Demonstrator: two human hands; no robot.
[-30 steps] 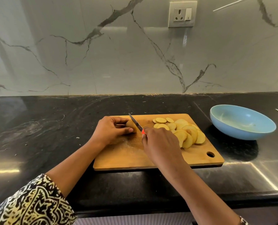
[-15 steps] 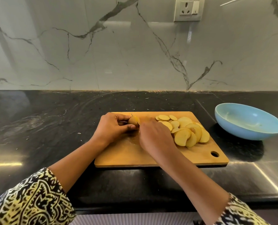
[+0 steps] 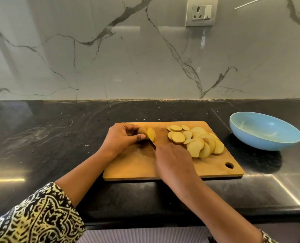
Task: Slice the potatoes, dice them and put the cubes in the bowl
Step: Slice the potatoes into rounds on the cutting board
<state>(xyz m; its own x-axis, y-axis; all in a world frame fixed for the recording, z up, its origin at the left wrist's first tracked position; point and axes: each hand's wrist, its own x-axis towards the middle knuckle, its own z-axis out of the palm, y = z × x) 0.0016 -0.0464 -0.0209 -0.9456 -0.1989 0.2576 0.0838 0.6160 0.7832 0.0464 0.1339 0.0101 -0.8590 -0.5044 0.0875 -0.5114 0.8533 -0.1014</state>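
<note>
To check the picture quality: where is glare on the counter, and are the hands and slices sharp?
Head view: glare streaks lie on the black counter at the left edge and front right. Head view: the left hand gripping the potato, the right hand holding the knife and the slices look sharp.

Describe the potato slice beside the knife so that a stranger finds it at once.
Find the wooden cutting board on the black counter. The left hand holds a potato stub there. This slice stands on edge against the stub, unlike the slices heaped further right.
</note>
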